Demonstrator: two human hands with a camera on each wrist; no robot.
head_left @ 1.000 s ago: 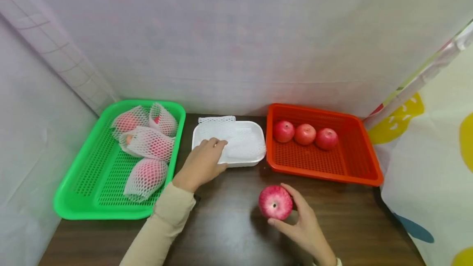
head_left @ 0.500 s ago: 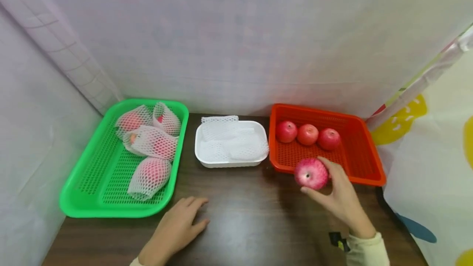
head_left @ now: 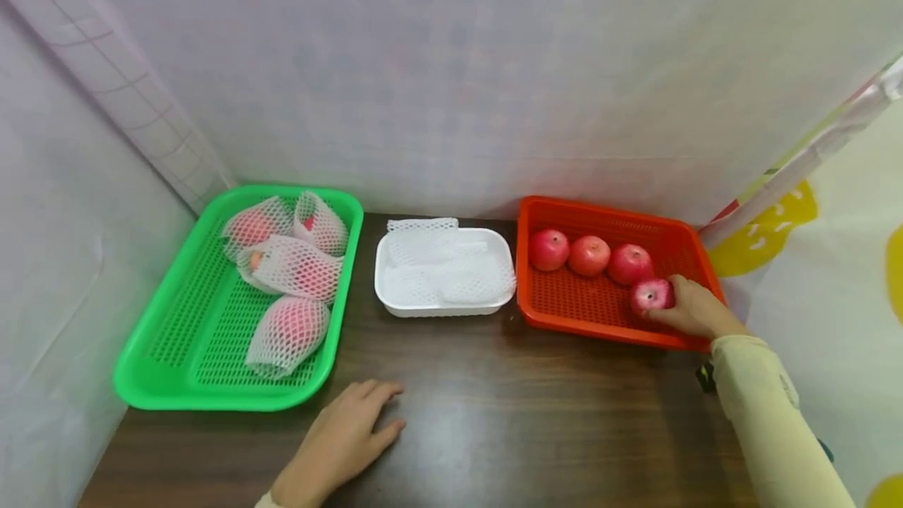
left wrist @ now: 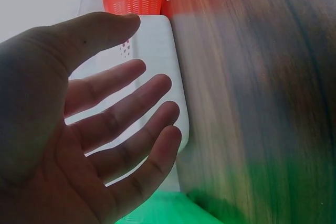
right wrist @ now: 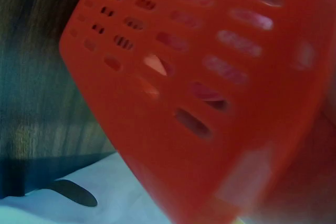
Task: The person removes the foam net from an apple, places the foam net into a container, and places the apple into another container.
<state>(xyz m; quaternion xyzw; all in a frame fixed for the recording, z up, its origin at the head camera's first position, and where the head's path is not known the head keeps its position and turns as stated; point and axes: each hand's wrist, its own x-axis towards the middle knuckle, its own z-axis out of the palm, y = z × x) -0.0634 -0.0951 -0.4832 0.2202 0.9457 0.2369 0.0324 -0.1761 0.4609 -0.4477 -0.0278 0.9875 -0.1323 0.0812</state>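
In the head view my right hand (head_left: pixel 694 308) grips a red apple (head_left: pixel 650 296) inside the red basket (head_left: pixel 585 324), near its front right part. Three more apples (head_left: pixel 589 255) sit in a row just behind it. The red basket's slotted wall (right wrist: pixel 142 103) fills the right wrist view and hides most of that hand. My left hand (head_left: pixel 346 437) rests near the table's front, its fingers relaxed and holding nothing. In the left wrist view the left hand (left wrist: pixel 110 114) shows spread, slightly bent fingers, with the white tray's wall beyond.
A green basket (head_left: pixel 169 392) on the left holds several apples in white foam nets (head_left: pixel 288 335). Between the baskets stands a white tray (head_left: pixel 451 310) with flat foam nets (head_left: pixel 423 245). White sheets (head_left: pixel 451 85) hang behind the brown table (head_left: pixel 494 414).
The right hand has carried the apple from above the table rightward into the red basket. My left hand has drawn back from the white tray to the table's front.
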